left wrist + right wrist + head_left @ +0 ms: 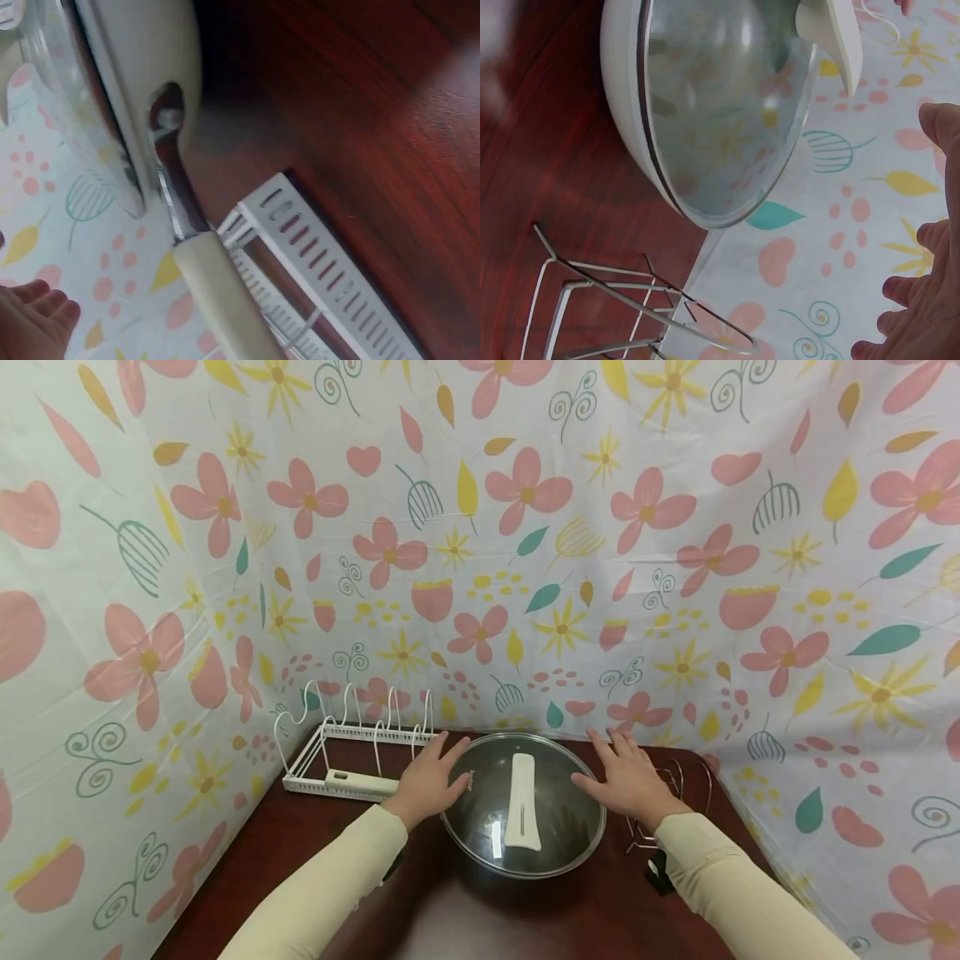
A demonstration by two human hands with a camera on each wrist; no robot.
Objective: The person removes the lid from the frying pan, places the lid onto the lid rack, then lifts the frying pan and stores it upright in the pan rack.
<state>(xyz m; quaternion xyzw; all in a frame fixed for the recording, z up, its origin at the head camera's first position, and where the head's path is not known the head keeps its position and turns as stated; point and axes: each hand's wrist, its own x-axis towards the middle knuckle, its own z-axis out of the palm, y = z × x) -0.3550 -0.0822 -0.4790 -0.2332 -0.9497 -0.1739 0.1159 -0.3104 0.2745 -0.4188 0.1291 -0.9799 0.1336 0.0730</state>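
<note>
Left hand [429, 781], left of the lid [558, 806], and right hand [630, 781], right of it: both raised, fingers spread, grips wide; 2 forearms [322, 885] extended forward.

1. I face a dark reddish-brown table [420, 902] with wood grain showing.
2. Behind the table and along both its sides, I see creased white sheeting [517, 560] with pink, yellow and teal floral print.
3. Pale light [480, 922] gleams on the table's near part.
</note>
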